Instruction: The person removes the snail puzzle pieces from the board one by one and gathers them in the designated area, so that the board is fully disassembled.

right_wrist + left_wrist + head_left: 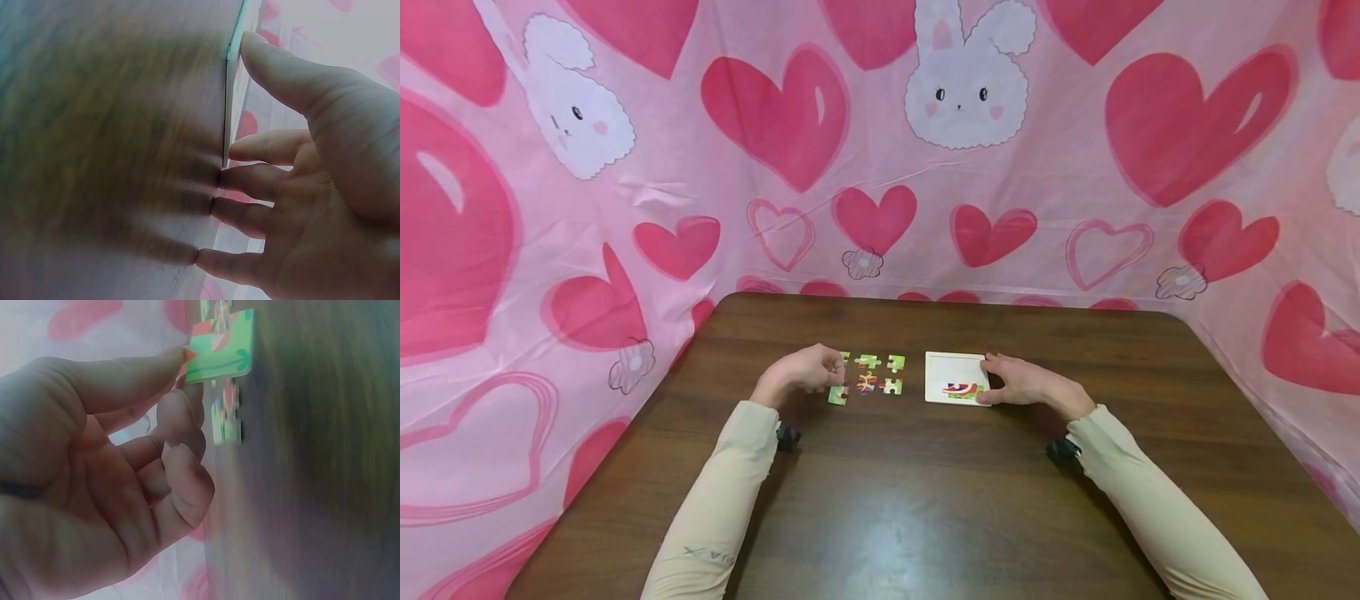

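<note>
My left hand [808, 367] pinches a green puzzle piece [228, 351] between thumb and fingers, its printed face turned to the left wrist camera. Beneath and beside that hand, several loose puzzle pieces [867, 383] lie in rough rows, some partly hidden by it. To their right is a white puzzle board [938, 368] with a coloured section fitted along its lower right. My right hand [1024, 381] rests at the board's right side, thumb and index finger spread along it. In the right wrist view, the other fingertips [226, 178] touch the table just beyond the board's edge.
A brown wooden table [887, 492] extends around the pieces and board. Behind it and at both sides hangs a pink cloth [880, 158] with hearts and rabbits. A dark wrist device [787, 438] sits under the left cuff, another [1063, 451] under the right.
</note>
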Action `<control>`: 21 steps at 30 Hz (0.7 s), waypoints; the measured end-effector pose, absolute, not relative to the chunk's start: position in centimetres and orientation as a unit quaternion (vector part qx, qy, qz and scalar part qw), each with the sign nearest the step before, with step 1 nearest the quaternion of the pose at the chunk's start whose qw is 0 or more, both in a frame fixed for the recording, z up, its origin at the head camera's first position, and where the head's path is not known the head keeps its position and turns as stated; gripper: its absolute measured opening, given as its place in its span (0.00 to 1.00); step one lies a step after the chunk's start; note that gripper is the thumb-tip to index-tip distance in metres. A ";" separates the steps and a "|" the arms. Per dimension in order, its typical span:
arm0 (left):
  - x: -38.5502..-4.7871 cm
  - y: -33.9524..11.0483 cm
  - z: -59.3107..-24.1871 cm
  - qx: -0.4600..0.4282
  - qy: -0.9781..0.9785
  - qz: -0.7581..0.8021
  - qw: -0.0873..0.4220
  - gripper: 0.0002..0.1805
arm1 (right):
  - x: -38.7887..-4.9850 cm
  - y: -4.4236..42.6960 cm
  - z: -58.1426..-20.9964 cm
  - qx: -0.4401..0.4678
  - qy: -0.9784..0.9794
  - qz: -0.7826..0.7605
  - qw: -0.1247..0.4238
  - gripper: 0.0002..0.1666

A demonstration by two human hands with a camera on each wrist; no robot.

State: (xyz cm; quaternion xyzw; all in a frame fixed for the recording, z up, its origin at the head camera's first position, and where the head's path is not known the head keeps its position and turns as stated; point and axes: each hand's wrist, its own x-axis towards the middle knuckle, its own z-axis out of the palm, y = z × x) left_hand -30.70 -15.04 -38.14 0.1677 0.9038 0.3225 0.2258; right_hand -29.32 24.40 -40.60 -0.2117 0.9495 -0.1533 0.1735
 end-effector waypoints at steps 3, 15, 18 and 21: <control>-30.6 -15.9 -38.0 0.165 0.899 0.328 0.239 0.04 | -29.4 24.5 -40.7 -0.214 0.949 -0.153 0.172 0.49; -31.0 -17.0 -38.1 0.152 0.901 0.324 0.247 0.04 | -29.4 24.5 -40.9 -0.207 0.951 -0.151 0.172 0.50; -31.0 -16.9 -38.2 0.139 0.905 0.322 0.243 0.03 | -29.4 24.5 -40.9 -0.207 0.951 -0.151 0.171 0.51; -31.0 -16.8 -38.2 0.132 0.910 0.319 0.231 0.04 | -29.4 24.5 -40.8 -0.207 0.951 -0.151 0.170 0.51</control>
